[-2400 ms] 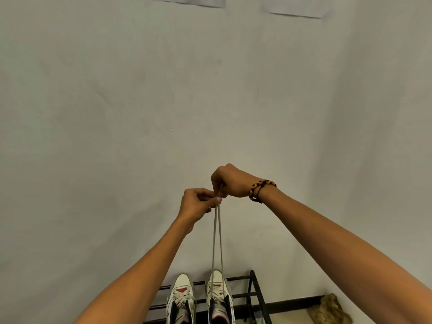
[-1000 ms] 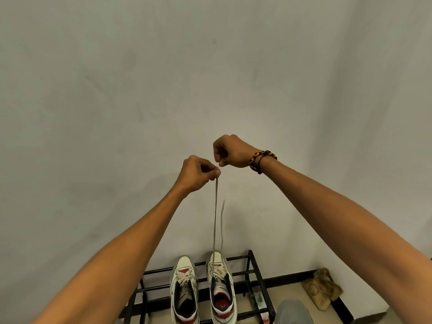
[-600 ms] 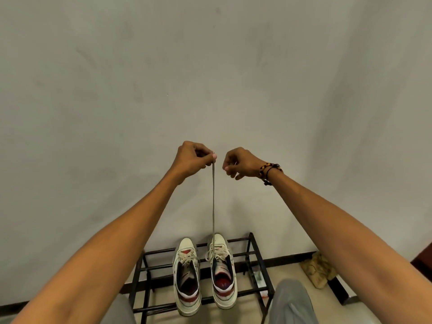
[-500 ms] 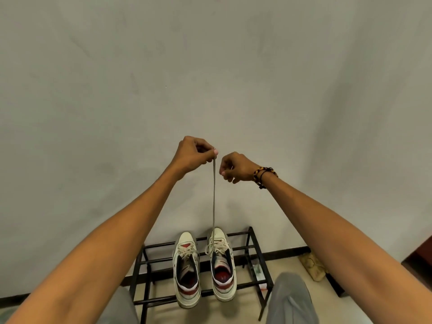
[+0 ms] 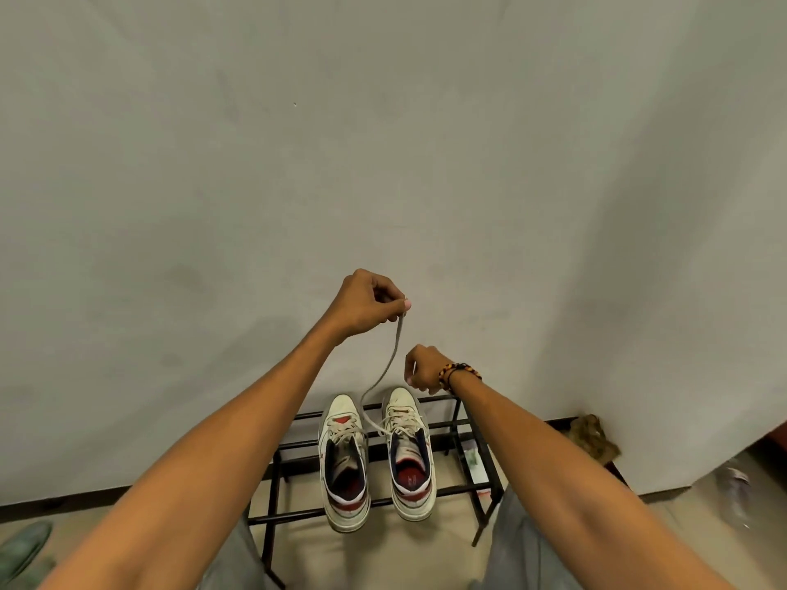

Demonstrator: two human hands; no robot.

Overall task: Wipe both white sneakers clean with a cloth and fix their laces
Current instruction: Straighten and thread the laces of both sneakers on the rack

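Slack has come into the lace (image 5: 385,368) since half a second ago: then it ran taut and straight up from the right sneaker (image 5: 409,451) to the left hand (image 5: 369,303), and now it sags in a curve, bowing left between the two shoes. The right hand (image 5: 422,368) has dropped from beside the left hand down to just above the toe of the right sneaker; its fingers are curled, and whether they pinch the other lace end I cannot tell. The left hand grasps the lace tip between thumb and fingers, raised against the wall (image 5: 383,142).

Judging from this, the measuring-out of the lace is over and the tying or tucking comes next; no cloth is in hand, so wiping is not the step underway.

Largest around them, the wall fills the far side. Below it the black rack (image 5: 468,489) carries both shoes side by side on its top bars, toes to the wall, the left sneaker (image 5: 344,462) with its laces already lying across the tongue. At the far right corner lies a brownish crumpled thing (image 5: 593,436), possibly a rag. A green shoe (image 5: 23,547) shows near left. Nothing blocks the sneakers.
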